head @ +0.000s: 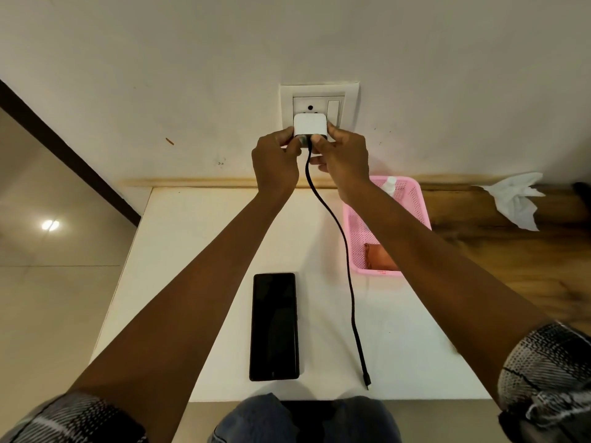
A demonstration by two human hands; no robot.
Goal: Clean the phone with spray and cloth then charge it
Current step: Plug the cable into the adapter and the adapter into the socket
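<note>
While both hands (308, 155) grip charger (310, 126) at wall socket (319, 100), prongs hidden; basket (412, 199) contents half-covered by right arm; phone (275, 326) on white desk (198, 251).

tissue (516, 199): lying crumpled on the wooden ledge (499, 251), well right of the basket
pink basket (412, 199): sitting at the white table's (198, 251) far right edge
floor (48, 282): reflecting a ceiling light

Both hands (275, 161) (343, 158) raised, arms outstretched, fingers pinched
</note>
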